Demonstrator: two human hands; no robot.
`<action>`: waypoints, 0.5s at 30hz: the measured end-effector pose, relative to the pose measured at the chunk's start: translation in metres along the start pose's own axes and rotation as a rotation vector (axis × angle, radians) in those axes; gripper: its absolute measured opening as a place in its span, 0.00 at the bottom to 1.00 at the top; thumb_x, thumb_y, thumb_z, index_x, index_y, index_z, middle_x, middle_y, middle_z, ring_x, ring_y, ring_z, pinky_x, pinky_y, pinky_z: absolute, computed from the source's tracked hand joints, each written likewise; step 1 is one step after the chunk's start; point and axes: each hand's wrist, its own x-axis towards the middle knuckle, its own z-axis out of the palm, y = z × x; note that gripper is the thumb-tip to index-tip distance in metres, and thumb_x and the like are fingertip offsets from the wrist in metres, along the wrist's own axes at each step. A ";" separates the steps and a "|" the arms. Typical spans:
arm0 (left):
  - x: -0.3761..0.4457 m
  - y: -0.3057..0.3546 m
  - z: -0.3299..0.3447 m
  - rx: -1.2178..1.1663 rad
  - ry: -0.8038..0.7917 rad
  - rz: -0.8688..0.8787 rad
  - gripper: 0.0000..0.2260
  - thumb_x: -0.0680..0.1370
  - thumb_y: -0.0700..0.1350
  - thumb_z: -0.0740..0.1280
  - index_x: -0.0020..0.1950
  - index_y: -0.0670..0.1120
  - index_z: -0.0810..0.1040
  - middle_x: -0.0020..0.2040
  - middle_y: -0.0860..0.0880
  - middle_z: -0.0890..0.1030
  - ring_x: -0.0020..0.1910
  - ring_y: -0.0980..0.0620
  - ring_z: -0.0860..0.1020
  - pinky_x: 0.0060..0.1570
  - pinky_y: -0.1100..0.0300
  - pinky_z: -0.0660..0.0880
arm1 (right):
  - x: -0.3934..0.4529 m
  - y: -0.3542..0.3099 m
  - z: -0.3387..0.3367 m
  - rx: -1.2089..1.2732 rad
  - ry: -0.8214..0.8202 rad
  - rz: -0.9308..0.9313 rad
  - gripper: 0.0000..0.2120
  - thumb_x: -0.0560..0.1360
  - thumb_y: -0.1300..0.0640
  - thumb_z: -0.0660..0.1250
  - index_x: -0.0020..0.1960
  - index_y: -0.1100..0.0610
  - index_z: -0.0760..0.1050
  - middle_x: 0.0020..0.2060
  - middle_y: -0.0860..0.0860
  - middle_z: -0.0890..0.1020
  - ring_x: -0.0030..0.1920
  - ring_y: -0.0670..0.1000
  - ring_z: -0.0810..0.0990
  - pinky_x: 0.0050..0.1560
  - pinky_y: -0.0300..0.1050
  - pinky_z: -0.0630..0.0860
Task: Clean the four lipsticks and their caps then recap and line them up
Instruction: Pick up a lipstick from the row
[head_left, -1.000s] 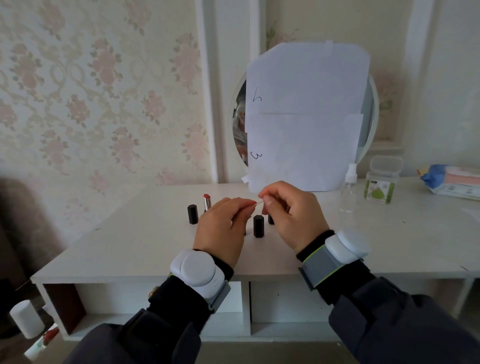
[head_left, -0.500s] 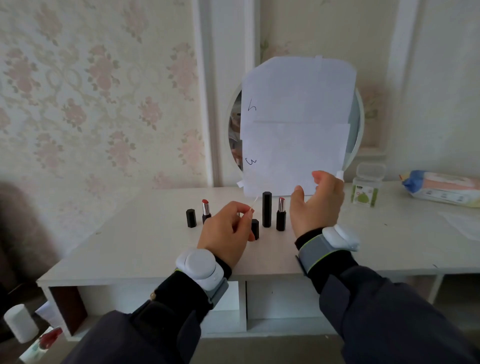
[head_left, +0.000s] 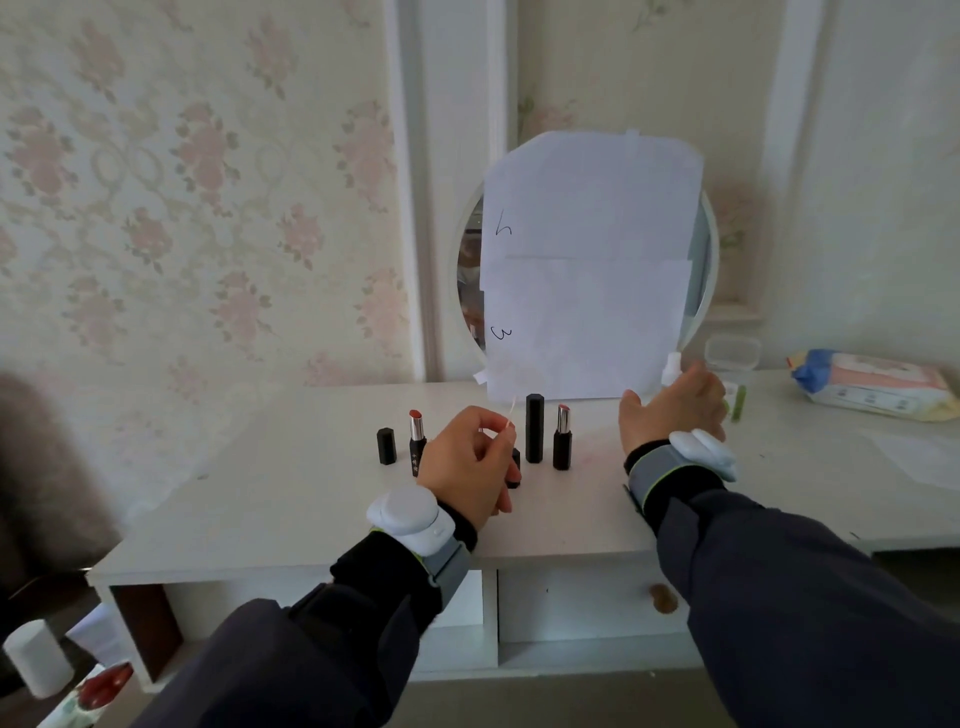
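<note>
Two uncapped lipsticks (head_left: 416, 441) (head_left: 562, 437), capped one (head_left: 534, 427), loose cap (head_left: 386, 446) upright.

A pale room with flowered wallpaper.
A white bench (head_left: 291, 499) stands against pink-flowered wallpaper (head_left: 182, 182); a round mirror (head_left: 707, 270) leans behind, papered over.

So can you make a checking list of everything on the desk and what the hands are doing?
Surface: white dressing table, faint pink smudge near the lipsticks.
Job's things: open lipstick beside loose cap; capped lipstick; second open lipstick; another cap partly behind the left hand.
Clutter: spray bottle, clear-lidded box, wipes pack.
Hands: left hand pinches a cotton swab; right hand reaches at the spray bottle, grip hidden.
Cables: nothing seen.
Surroundings: paper-covered round mirror, floral wallpaper.
</note>
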 end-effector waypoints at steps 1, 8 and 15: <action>0.000 0.001 0.000 -0.010 -0.005 0.002 0.03 0.80 0.46 0.62 0.48 0.50 0.74 0.33 0.48 0.83 0.23 0.51 0.76 0.24 0.62 0.72 | 0.004 0.002 0.003 0.006 -0.017 0.005 0.37 0.72 0.48 0.71 0.73 0.59 0.58 0.71 0.58 0.65 0.70 0.61 0.66 0.66 0.60 0.68; -0.003 0.000 -0.001 -0.056 -0.028 0.027 0.04 0.80 0.46 0.62 0.48 0.47 0.75 0.32 0.46 0.82 0.22 0.49 0.74 0.24 0.61 0.72 | 0.023 0.011 0.018 0.100 -0.130 0.117 0.26 0.73 0.50 0.70 0.64 0.59 0.65 0.60 0.58 0.76 0.60 0.63 0.75 0.62 0.55 0.72; -0.002 -0.002 0.001 -0.073 -0.037 0.018 0.04 0.81 0.45 0.61 0.49 0.48 0.75 0.32 0.45 0.82 0.22 0.49 0.74 0.25 0.60 0.72 | 0.028 0.014 0.015 0.074 -0.197 0.141 0.16 0.77 0.54 0.65 0.62 0.59 0.69 0.56 0.58 0.79 0.52 0.62 0.78 0.54 0.50 0.71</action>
